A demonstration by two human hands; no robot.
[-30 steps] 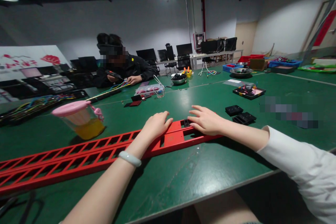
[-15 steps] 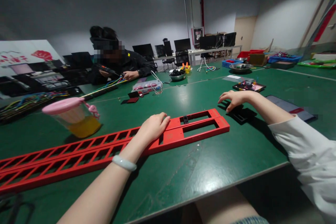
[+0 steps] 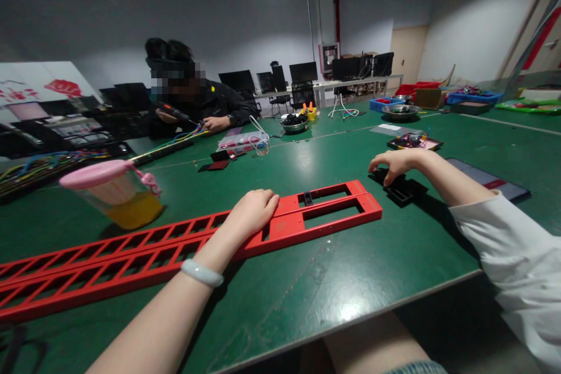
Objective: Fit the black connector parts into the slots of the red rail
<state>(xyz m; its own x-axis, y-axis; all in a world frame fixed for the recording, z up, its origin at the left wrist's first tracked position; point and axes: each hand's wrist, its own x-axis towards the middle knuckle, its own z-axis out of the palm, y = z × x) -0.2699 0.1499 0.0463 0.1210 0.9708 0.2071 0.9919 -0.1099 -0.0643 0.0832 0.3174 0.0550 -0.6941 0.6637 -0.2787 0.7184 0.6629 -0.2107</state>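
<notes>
Two red slotted rails (image 3: 287, 225) lie side by side on the green table. Across them rests my left hand (image 3: 252, 210), closed over the far rail, its fingertips partly hidden behind the edge. A small black part (image 3: 308, 198) sits in the far rail's end window. To the right, my right hand (image 3: 394, 165) reaches down over a small heap of black plastic parts (image 3: 401, 191). Its thumb and fingers are apart, with the fingertips at the black pieces. Whether they touch a piece I cannot tell.
A pink-lidded cup (image 3: 116, 193) stands behind the rails. A tablet (image 3: 486, 178) and a tray of wires (image 3: 414, 141) lie beyond my right arm. Across the table a person (image 3: 193, 93) holds a power drill by a wire bundle. Metal bowls (image 3: 294, 123) stand farther back.
My right hand has lowered onto the black parts, its fingers now curled further down. My left hand stays on the rails. The view has shifted slightly.
</notes>
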